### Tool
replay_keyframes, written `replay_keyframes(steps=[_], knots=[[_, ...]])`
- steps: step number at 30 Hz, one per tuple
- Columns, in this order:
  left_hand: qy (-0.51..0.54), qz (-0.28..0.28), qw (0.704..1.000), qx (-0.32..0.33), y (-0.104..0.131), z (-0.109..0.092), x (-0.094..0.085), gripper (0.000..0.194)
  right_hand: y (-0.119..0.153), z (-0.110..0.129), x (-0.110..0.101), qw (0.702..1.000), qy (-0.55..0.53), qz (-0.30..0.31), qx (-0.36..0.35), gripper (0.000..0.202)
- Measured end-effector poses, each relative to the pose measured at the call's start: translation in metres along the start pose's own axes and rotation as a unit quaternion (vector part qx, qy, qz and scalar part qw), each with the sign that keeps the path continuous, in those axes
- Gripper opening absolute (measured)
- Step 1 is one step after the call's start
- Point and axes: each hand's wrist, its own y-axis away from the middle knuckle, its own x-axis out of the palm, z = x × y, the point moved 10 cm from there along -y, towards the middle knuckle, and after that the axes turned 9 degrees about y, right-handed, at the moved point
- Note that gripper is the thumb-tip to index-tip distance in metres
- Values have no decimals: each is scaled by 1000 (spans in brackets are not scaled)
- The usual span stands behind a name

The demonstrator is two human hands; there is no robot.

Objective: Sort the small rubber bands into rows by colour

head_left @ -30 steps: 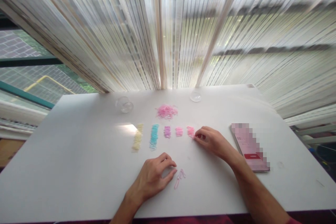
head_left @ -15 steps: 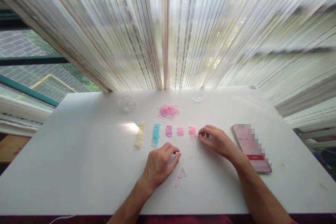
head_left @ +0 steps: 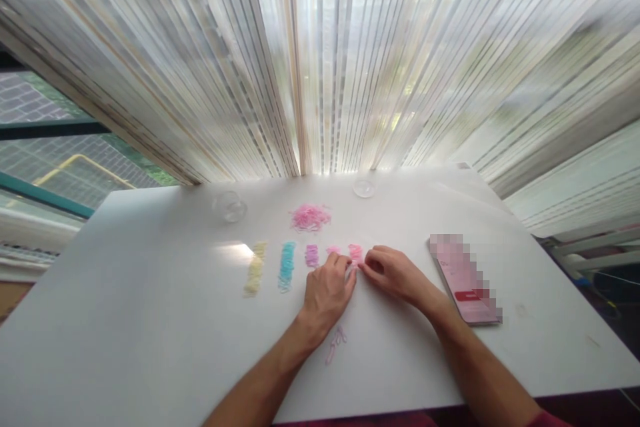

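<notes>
My left hand [head_left: 327, 287] reaches in with its fingertips pinched at the lower end of a salmon-pink row of small, thin rubber bands [head_left: 355, 253]. From the right, my right hand [head_left: 393, 273] brings its curled thumb and forefinger to the same end, close to my left fingertips. Whatever lies between the fingers is too small to make out. Partly behind my left hand is a light pink row [head_left: 333, 250]. Further left lie a purple row [head_left: 312, 255], a blue row [head_left: 287, 267] and a yellow row [head_left: 255, 269]. A few pale pink bands [head_left: 336, 345] lie below my left wrist.
A loose heap of pink bands [head_left: 311, 217] lies behind the rows. Two clear, round containers or lids stand at the back, one at left [head_left: 232, 207] and one at right [head_left: 363, 188]. A phone [head_left: 467, 287] lies beside my right forearm. Striped curtains [head_left: 320, 67] hang along the table's far edge.
My left hand has moved up and right to the salmon-pink row. My right hand has shifted slightly to that row's lower end, and the hands are now close together. The view has turned a little.
</notes>
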Motion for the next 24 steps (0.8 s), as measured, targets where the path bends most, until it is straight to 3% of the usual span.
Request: replay_keyframes(steps=[11, 19, 24], knots=[[13, -5, 1000, 13, 3, 1, 0, 18, 2, -6, 0, 999, -23, 21, 8, 14], [13, -22, 999, 27, -6, 1, 1, 8, 1, -8, -3, 1000, -13, -1, 16, 18], [15, -34, 999, 34, -6, 1, -1, 9, 3, -4, -1, 999, -31, 20, -1, 16]])
